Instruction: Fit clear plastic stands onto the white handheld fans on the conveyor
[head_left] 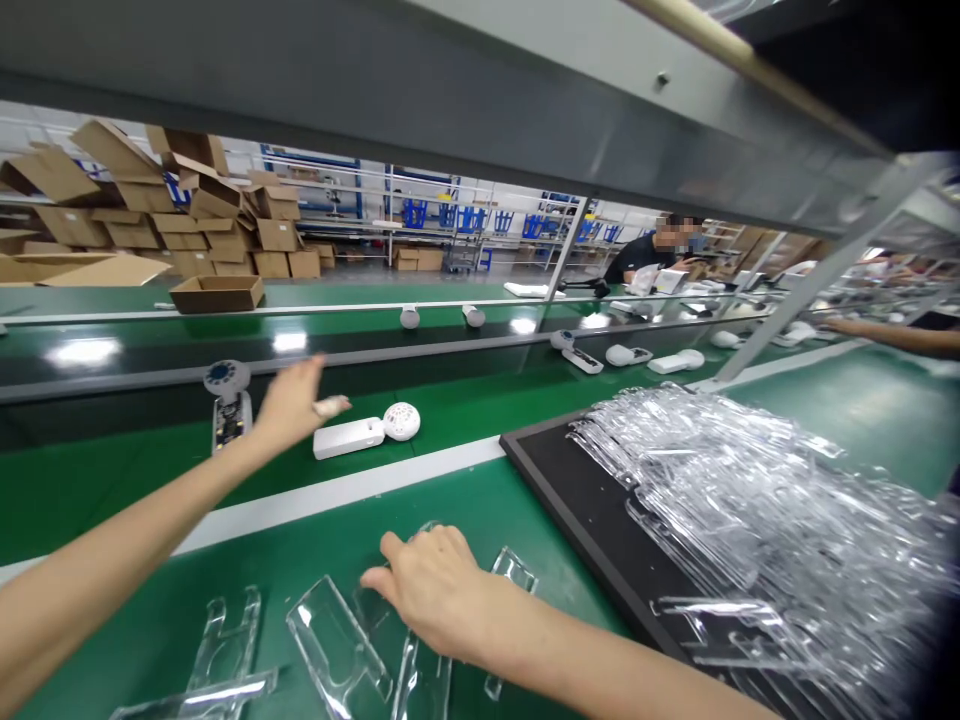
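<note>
My left hand [292,405] reaches over the green conveyor with fingers stretched and a pale wrap on one digit. Just right of it lies a white device [349,438] with a flat handle and a round perforated head, shaped like a handheld fan. Partly behind my left wrist is a similar device [229,415] with its circuit board exposed. Nearer me, my right hand [435,585] is curled over clear plastic parts on the green table, its fingers closed on one, mostly hidden under the palm. Beside it lie a clear plastic frame [334,640] and another clear piece [232,640].
A black tray [555,470] on the right bears a large heap of clear plastic parts [765,490]. More white devices [675,362] lie along the conveyor. A metal beam [450,90] crosses overhead. Cardboard boxes [217,225] stand behind; a person [645,250] sits opposite.
</note>
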